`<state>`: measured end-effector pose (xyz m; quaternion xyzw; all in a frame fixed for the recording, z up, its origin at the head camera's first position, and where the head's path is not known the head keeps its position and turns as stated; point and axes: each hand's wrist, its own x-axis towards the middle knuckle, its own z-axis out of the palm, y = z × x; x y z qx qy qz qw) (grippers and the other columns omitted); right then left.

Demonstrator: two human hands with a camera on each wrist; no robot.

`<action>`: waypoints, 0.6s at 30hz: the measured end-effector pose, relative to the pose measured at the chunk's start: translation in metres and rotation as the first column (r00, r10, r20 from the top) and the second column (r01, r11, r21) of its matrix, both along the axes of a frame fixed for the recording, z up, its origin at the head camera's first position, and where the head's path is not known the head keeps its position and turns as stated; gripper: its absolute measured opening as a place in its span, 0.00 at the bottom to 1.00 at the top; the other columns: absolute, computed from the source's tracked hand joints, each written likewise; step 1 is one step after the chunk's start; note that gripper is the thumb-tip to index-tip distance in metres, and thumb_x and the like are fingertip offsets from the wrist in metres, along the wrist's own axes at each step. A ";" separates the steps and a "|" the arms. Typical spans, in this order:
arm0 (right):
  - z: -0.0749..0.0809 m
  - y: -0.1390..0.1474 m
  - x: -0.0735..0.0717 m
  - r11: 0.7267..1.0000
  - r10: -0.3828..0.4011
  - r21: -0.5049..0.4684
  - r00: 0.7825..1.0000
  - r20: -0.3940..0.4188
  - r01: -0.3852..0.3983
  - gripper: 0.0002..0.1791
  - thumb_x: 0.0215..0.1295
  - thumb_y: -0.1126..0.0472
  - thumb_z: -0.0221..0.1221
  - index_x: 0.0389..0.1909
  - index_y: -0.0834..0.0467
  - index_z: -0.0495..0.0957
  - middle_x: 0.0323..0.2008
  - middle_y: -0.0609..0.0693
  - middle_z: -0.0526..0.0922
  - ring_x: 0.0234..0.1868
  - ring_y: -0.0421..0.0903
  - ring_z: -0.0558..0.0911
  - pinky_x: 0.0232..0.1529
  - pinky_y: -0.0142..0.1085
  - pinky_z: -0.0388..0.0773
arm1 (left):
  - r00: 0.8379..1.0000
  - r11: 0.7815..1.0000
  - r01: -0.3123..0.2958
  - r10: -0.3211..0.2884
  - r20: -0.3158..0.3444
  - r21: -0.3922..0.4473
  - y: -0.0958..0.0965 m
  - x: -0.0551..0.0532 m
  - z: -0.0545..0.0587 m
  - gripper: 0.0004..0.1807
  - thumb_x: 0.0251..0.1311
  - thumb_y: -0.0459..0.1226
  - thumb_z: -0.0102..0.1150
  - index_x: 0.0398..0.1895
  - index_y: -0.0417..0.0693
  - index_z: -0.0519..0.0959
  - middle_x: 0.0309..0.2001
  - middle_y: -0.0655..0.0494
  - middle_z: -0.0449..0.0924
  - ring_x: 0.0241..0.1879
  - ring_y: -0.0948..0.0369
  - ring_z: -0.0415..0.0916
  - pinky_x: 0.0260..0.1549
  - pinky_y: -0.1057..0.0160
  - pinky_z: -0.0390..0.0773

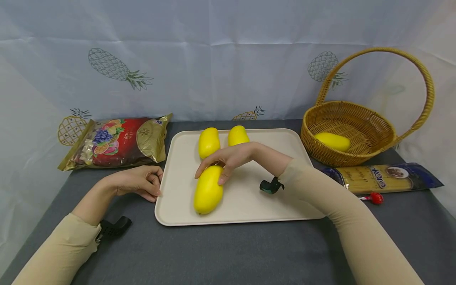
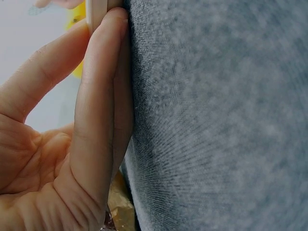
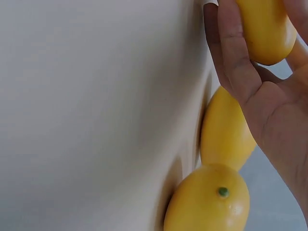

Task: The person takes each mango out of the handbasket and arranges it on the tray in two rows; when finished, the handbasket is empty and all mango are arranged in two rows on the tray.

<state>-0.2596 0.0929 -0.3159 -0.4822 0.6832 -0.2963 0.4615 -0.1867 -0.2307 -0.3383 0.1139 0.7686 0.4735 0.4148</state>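
Left of centre in the head view, the grip of the right hand (image 1: 233, 156) is curled round a yellow fruit (image 1: 208, 194) over the tray (image 1: 246, 200). The left hand (image 1: 139, 183) pinches the tray's left rim. Another fruit (image 1: 333, 141) sits in the basket (image 1: 325, 155), upper right.

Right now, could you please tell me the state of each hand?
Left hand: closed, pinching the edge of the tray.
Right hand: closed, holding the front yellow fruit.
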 end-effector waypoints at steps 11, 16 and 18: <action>-0.001 -0.006 0.003 1.000 -0.009 0.020 1.000 0.009 0.008 0.37 0.64 0.63 0.64 0.73 0.51 0.63 0.73 0.45 0.65 0.69 0.40 0.66 0.68 0.37 0.68 | 1.000 1.000 0.003 -0.003 -0.005 0.002 0.000 0.000 0.000 0.23 0.59 0.32 0.65 0.47 0.33 0.62 0.29 0.56 0.78 0.30 0.63 0.83 0.36 0.64 0.88; 0.000 -0.005 0.003 0.999 -0.037 0.033 0.999 -0.008 0.037 0.36 0.65 0.63 0.63 0.73 0.51 0.63 0.74 0.46 0.64 0.69 0.42 0.66 0.68 0.37 0.68 | 1.000 1.000 0.006 -0.006 -0.001 0.004 0.000 0.000 0.000 0.22 0.59 0.32 0.65 0.47 0.33 0.62 0.29 0.56 0.78 0.30 0.63 0.83 0.36 0.64 0.88; 0.001 -0.004 0.004 0.998 -0.045 0.041 0.999 -0.022 0.046 0.36 0.65 0.62 0.63 0.73 0.50 0.63 0.74 0.45 0.64 0.68 0.43 0.67 0.67 0.37 0.70 | 1.000 1.000 0.005 -0.005 0.001 0.007 0.000 0.000 0.000 0.22 0.59 0.32 0.65 0.47 0.34 0.62 0.29 0.56 0.78 0.30 0.63 0.83 0.36 0.64 0.88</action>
